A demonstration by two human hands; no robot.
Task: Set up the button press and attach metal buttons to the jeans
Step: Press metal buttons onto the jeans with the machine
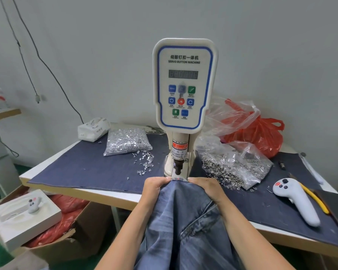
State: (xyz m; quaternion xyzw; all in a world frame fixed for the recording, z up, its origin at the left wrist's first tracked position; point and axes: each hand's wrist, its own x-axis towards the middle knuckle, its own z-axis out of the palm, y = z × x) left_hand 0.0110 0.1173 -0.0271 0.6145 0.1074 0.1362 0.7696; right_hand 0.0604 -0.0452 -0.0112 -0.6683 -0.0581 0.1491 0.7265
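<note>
Both hands pinch the jeans (183, 221) waistband taut, left hand (154, 189) and right hand (205, 187) flanking the button press (183, 84) punch. That keeps fingers clear, I'd say.

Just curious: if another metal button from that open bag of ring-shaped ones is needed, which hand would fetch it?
Probably the right hand: the open bag of buttons lies just beside it, while the left hand grips the jeans on the far side.
</note>
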